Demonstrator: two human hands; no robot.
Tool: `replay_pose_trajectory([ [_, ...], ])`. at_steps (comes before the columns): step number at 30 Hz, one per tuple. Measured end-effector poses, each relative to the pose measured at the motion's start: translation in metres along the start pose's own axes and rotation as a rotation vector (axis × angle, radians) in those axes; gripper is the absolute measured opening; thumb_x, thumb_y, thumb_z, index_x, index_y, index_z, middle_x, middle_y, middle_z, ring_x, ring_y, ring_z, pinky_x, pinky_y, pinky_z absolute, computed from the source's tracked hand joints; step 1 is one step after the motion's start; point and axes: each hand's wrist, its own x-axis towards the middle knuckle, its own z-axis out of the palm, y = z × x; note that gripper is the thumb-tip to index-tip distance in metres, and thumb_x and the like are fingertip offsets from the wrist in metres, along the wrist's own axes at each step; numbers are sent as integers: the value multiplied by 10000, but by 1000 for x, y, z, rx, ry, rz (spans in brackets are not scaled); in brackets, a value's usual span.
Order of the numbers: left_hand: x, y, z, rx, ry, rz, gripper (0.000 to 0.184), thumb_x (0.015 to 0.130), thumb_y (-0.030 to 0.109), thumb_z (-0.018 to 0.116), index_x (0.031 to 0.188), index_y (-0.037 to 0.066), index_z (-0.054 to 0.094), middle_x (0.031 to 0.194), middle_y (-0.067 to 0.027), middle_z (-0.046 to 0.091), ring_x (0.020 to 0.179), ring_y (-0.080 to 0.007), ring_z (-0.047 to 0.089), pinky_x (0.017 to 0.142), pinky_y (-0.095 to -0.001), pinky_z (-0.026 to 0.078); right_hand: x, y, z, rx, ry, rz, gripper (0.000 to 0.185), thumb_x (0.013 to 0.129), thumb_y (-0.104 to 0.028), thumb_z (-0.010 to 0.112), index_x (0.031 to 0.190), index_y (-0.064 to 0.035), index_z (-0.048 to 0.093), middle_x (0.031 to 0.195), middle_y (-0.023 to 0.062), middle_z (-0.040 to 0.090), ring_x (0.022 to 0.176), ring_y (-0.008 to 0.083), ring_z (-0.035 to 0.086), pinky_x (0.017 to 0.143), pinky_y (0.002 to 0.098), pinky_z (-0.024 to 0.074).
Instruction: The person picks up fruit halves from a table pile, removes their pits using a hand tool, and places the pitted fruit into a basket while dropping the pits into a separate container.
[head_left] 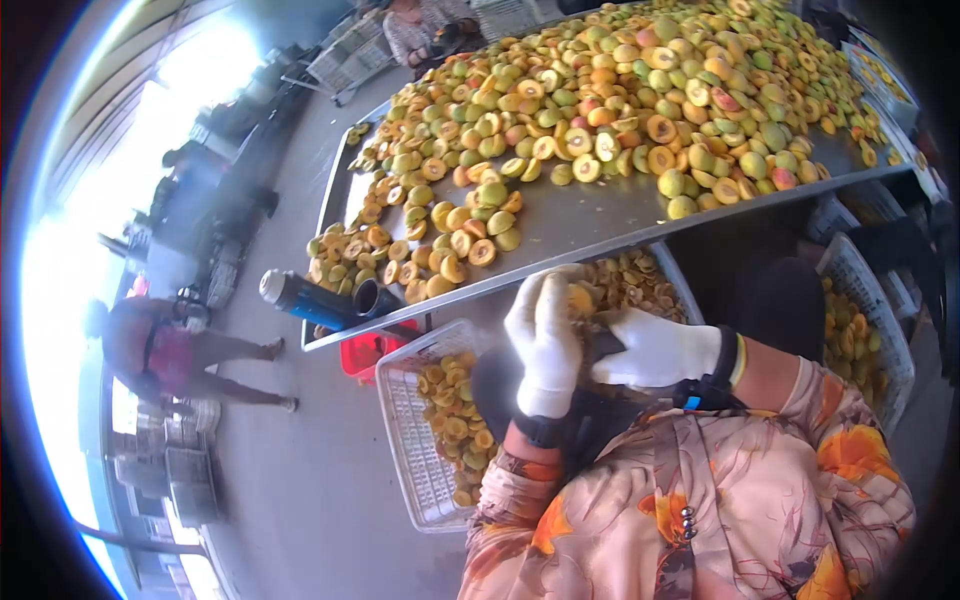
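Observation:
My left hand (pixel 545 340), in a white glove, is closed around a yellow-orange peach half (pixel 580 299) in front of my chest. My right hand (pixel 660 350), gloved too, is closed right beside it, fingers toward the fruit. A dark object (pixel 603 345) shows at the right hand's fingers; its kind is hard to make out. Just beyond both hands, a crate (pixel 680 285) below the table edge holds brownish cut pieces. Above it, the metal table (pixel 590 215) bears a large heap of halved peaches (pixel 640 100).
White crates of peach halves stand at my left (pixel 400 440) and right (pixel 895 350). A blue flask (pixel 310 298) and a dark cup (pixel 375 298) are on the table's near left corner, above a red container (pixel 362 355). One person (pixel 165 345) bends at left; another (pixel 430 30) is behind the table.

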Motion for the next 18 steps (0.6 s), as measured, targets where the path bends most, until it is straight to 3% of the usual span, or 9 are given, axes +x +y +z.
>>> replay_pose_trajectory([
  [1,2,-5,-4,128,-3,97,323,1056,246,545,1050,-35,702,841,-94,718,742,-152,669,681,-274,529,-2,-9,-5,80,-52,44,338,852,-127,689,1144,16,601,736,56,637,610,151,621,563,317,504],
  [3,1,4,-5,158,-38,63,247,1050,200,570,1050,4,722,864,-18,705,746,-83,616,689,-248,499,-4,-26,-11,246,-146,237,345,881,-62,669,1205,14,579,700,17,611,505,91,558,458,274,431],
  [6,4,0,-7,135,-72,169,234,1053,177,566,1066,-3,715,857,-17,700,768,-60,585,711,-234,478,-2,-28,-11,297,-114,238,502,858,-60,691,1311,43,501,691,23,594,481,102,551,447,278,429],
  [9,2,-10,7,-10,83,143,242,1062,188,550,1105,7,705,837,-25,702,738,-43,565,660,-214,443,5,-16,-6,245,-75,147,557,840,-56,698,1341,39,473,699,30,592,476,106,546,445,273,427],
  [11,2,-6,6,-5,36,118,243,1065,182,543,1103,7,706,850,-16,696,745,-43,564,670,-215,447,4,-17,-7,250,-58,172,575,831,-55,699,1348,41,466,707,34,595,479,107,548,446,276,427],
  [13,8,-4,6,24,-41,171,242,1062,176,540,1100,1,704,861,-8,687,755,-51,568,694,-219,463,4,-18,-10,299,-81,160,472,827,-40,690,1256,43,512,700,30,589,465,109,530,438,284,418],
  [16,16,5,0,-7,-248,66,247,1050,185,557,1092,-14,698,856,-37,696,766,-83,610,721,-245,497,0,-18,-19,455,-156,205,304,820,-13,677,1102,34,575,664,24,566,442,117,501,423,292,399],
  [17,18,8,-2,13,-289,57,246,1047,182,558,1088,-17,698,854,-46,699,768,-90,619,721,-251,502,-2,-11,-23,565,-221,253,152,817,0,666,943,7,582,602,21,515,420,123,453,404,289,359],
  [18,19,8,-2,21,-339,42,245,1045,179,560,1084,-20,697,851,-54,702,771,-98,628,721,-256,507,-2,-11,-24,615,-294,259,144,818,-9,666,933,4,581,587,19,496,413,120,437,397,285,345],
])
